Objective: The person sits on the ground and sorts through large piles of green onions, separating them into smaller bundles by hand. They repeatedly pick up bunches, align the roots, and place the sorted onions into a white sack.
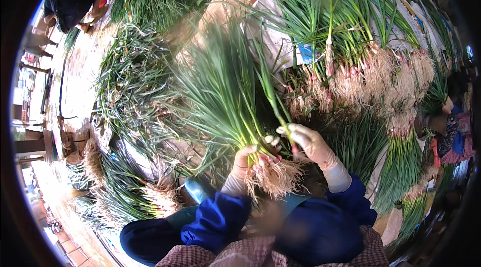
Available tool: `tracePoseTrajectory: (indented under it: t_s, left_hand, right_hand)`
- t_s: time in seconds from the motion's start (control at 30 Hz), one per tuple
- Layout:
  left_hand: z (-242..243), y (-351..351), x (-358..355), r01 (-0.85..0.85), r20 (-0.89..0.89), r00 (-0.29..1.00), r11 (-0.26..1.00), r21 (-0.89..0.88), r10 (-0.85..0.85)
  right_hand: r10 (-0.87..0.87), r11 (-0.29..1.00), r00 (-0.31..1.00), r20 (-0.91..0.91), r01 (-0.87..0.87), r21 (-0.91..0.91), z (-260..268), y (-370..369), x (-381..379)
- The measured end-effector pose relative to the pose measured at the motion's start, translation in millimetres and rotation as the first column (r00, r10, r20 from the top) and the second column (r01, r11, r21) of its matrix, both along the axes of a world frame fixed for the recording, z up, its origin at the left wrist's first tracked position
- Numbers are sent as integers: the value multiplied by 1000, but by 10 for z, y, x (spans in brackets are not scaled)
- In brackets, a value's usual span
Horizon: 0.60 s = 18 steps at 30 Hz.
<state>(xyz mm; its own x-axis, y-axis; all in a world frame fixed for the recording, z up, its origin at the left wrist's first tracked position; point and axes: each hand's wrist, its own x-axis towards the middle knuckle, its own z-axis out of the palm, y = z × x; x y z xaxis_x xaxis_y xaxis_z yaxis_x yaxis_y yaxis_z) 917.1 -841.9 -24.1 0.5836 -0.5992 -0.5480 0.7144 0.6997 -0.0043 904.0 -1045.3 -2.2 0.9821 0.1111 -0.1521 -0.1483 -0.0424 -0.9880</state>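
Note:
My left hand (244, 161), in a pale glove, is shut around a bunch of green garlic plants (229, 97) just above the bulbs. The long leaves fan up and away from me, and the pinkish bulbs and tangled pale roots (278, 178) hang toward my lap. To the right of the bunch, my right hand (312, 144), gloved too, pinches a single garlic plant (276, 107) low on its stem. Its bulb end points down between the two hands. The farther fingers of my left hand are partly hidden behind the stems.
A large row of green garlic (349, 75) lies on sacks at the upper right. More bundles (404, 158) lie at the right and a bundle (150, 195) at the lower left. Loose leaves (131, 75) heap at the left. Other people (73, 0) sit at the upper left and far right.

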Motion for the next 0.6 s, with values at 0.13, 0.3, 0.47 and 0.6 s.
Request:
tracePoseTrajectory:
  t_s: [0.13, 0.3, 0.47, 0.6]
  left_hand:
    - [-333, 257, -11, 272, -80, 962, 944, 184, -261]
    - [-374, 390, -26, 375, 26, 907, 835, 403, -420]
    - [-185, 513, 28, 262, 147, 904, 792, 551, -401]
    - [-254, 670, -7, 197, 124, 969, 972, 127, -213]
  right_hand:
    - [535, 472, 830, 159, -138, -871, 42, 331, 93]
    - [620, 93, 784, -18, -96, -991, 148, 576, 95]
    - [490, 871, 757, -433, -444, 209, 402, -221, 329]
    - [-300, 661, 951, 73, 262, -703, 423, -642, 665]
